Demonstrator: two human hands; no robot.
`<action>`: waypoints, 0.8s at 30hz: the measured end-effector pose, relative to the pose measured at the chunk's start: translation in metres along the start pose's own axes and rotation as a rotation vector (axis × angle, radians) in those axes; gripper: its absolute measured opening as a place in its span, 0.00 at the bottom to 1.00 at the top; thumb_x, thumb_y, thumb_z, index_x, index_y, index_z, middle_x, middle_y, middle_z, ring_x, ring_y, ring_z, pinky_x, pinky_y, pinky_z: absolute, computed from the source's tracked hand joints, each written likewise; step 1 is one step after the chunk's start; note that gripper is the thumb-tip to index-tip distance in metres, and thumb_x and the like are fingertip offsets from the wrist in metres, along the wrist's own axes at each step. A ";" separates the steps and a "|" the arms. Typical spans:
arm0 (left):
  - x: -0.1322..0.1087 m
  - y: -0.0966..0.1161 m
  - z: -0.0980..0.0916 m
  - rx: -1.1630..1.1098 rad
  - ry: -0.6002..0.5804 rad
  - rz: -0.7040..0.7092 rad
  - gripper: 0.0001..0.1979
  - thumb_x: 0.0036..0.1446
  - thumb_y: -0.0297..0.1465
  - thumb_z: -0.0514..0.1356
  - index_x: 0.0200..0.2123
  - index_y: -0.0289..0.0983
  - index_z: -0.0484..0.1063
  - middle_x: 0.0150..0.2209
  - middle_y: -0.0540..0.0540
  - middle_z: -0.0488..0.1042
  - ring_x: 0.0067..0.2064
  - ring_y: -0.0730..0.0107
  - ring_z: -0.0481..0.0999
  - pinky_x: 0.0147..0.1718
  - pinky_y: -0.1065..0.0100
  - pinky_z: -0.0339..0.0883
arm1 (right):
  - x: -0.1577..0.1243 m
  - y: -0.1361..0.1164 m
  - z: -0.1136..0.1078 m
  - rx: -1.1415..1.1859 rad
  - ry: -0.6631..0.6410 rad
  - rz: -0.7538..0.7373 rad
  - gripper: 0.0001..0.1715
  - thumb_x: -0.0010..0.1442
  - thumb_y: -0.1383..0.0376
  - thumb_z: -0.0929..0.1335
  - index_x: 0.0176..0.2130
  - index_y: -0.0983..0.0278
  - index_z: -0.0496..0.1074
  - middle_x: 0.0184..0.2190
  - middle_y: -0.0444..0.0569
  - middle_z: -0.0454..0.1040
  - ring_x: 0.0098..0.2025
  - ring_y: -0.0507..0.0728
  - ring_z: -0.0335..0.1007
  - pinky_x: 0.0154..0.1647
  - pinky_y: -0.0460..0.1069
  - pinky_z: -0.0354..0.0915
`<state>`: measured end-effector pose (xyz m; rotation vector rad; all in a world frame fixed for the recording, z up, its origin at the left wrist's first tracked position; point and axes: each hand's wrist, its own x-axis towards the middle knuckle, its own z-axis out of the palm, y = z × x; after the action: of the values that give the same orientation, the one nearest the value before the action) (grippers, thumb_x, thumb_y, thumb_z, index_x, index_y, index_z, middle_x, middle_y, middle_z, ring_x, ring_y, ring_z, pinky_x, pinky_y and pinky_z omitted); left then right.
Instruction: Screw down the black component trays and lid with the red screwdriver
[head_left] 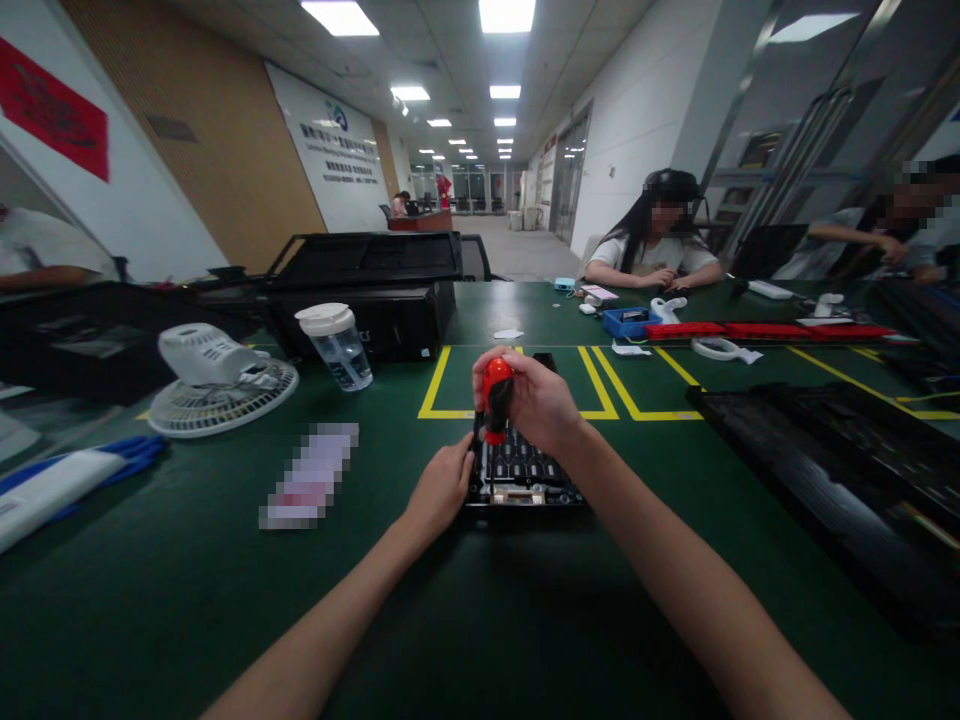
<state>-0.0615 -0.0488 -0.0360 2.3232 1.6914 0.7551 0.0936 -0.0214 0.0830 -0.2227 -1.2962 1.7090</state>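
Note:
In front of me on the green table lies a black socket set case (525, 465), with rows of metal sockets in its slots. My right hand (551, 400) is over it, fingers closed round a screwdriver (496, 400) with a red and black handle. The screwdriver stands nearly upright, its shaft pointing down into the left part of the case; I cannot tell whether its tip touches anything. My left hand (448, 480) grips the case's left side, thumb on top and the other fingers mostly hidden.
Left stand a lidded cup (337, 345), a white fan (221, 385), a pixelated flat object (311, 475) and blue-and-white gloves (75, 480). Behind them is a large black box (375, 315). Right lie a black panel (825, 470), tape roll (716, 349) and blue tray (628, 322); a person (652, 245) sits opposite.

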 end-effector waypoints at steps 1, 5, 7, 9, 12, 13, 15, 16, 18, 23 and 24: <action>0.000 0.000 0.000 0.002 0.003 0.000 0.17 0.63 0.30 0.43 0.51 0.35 0.62 0.40 0.42 0.73 0.41 0.64 0.72 0.41 0.65 0.64 | 0.000 0.000 -0.001 0.009 -0.003 0.006 0.16 0.59 0.62 0.56 0.34 0.66 0.68 0.28 0.46 0.67 0.28 0.50 0.64 0.34 0.47 0.63; 0.000 0.000 0.000 0.006 0.007 -0.004 0.17 0.63 0.30 0.43 0.50 0.35 0.63 0.39 0.42 0.73 0.40 0.64 0.72 0.40 0.65 0.64 | 0.000 -0.001 -0.004 0.019 -0.027 0.023 0.14 0.59 0.63 0.57 0.36 0.65 0.67 0.29 0.47 0.67 0.29 0.51 0.64 0.35 0.47 0.63; 0.000 0.000 0.001 0.006 0.006 -0.003 0.16 0.63 0.30 0.43 0.49 0.35 0.64 0.38 0.42 0.72 0.40 0.64 0.72 0.40 0.65 0.65 | 0.000 -0.002 -0.003 0.008 -0.043 0.022 0.12 0.59 0.63 0.57 0.37 0.65 0.67 0.30 0.47 0.67 0.29 0.51 0.64 0.36 0.48 0.63; 0.000 0.000 0.001 0.006 0.005 0.000 0.16 0.62 0.30 0.43 0.48 0.35 0.64 0.38 0.43 0.72 0.40 0.64 0.72 0.39 0.65 0.65 | 0.000 -0.003 -0.003 -0.004 -0.052 0.023 0.11 0.59 0.63 0.58 0.37 0.65 0.66 0.31 0.47 0.67 0.30 0.50 0.64 0.36 0.48 0.63; 0.000 0.000 0.001 0.004 0.007 0.003 0.15 0.62 0.30 0.44 0.48 0.35 0.65 0.37 0.43 0.73 0.40 0.64 0.72 0.38 0.65 0.65 | 0.000 -0.004 -0.001 -0.010 -0.063 0.032 0.10 0.58 0.64 0.59 0.36 0.65 0.66 0.30 0.47 0.67 0.30 0.50 0.64 0.37 0.48 0.63; 0.000 0.000 0.001 0.002 0.007 0.004 0.15 0.62 0.30 0.44 0.48 0.35 0.64 0.37 0.43 0.73 0.40 0.64 0.72 0.38 0.65 0.65 | 0.000 -0.005 -0.001 -0.010 -0.066 0.034 0.09 0.58 0.64 0.59 0.36 0.65 0.66 0.30 0.47 0.67 0.29 0.50 0.64 0.37 0.48 0.63; 0.000 0.000 0.001 0.000 0.010 0.004 0.15 0.62 0.29 0.44 0.48 0.35 0.64 0.37 0.43 0.72 0.40 0.64 0.71 0.38 0.65 0.65 | -0.001 -0.005 0.000 -0.015 -0.066 0.037 0.09 0.58 0.64 0.59 0.36 0.65 0.66 0.30 0.47 0.68 0.29 0.50 0.64 0.37 0.48 0.64; 0.000 0.000 0.001 -0.002 0.012 0.006 0.15 0.62 0.29 0.44 0.48 0.35 0.64 0.38 0.43 0.72 0.40 0.64 0.71 0.39 0.65 0.64 | -0.001 -0.005 0.000 -0.018 -0.065 0.037 0.09 0.58 0.65 0.59 0.36 0.65 0.66 0.30 0.47 0.68 0.30 0.50 0.64 0.37 0.48 0.64; 0.001 0.000 0.001 -0.005 0.014 0.014 0.15 0.62 0.29 0.44 0.48 0.35 0.64 0.37 0.43 0.72 0.40 0.64 0.71 0.39 0.65 0.64 | -0.001 -0.006 0.001 -0.024 -0.067 0.038 0.08 0.58 0.65 0.60 0.35 0.65 0.66 0.31 0.47 0.68 0.30 0.50 0.64 0.37 0.48 0.64; 0.001 0.001 0.001 -0.003 0.032 0.021 0.14 0.62 0.29 0.45 0.47 0.35 0.65 0.35 0.44 0.73 0.38 0.65 0.72 0.37 0.66 0.64 | -0.002 -0.008 0.002 -0.039 -0.075 0.043 0.08 0.58 0.66 0.60 0.35 0.65 0.66 0.31 0.47 0.67 0.29 0.50 0.65 0.37 0.49 0.65; 0.001 0.001 0.000 -0.002 0.035 0.022 0.14 0.62 0.29 0.45 0.46 0.35 0.65 0.35 0.44 0.73 0.37 0.65 0.72 0.37 0.66 0.64 | -0.002 -0.009 0.002 -0.051 -0.069 0.045 0.07 0.58 0.66 0.60 0.35 0.65 0.66 0.31 0.47 0.67 0.29 0.50 0.65 0.36 0.49 0.65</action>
<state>-0.0601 -0.0485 -0.0357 2.3446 1.6815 0.8052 0.0982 -0.0242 0.0903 -0.2253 -1.3961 1.7364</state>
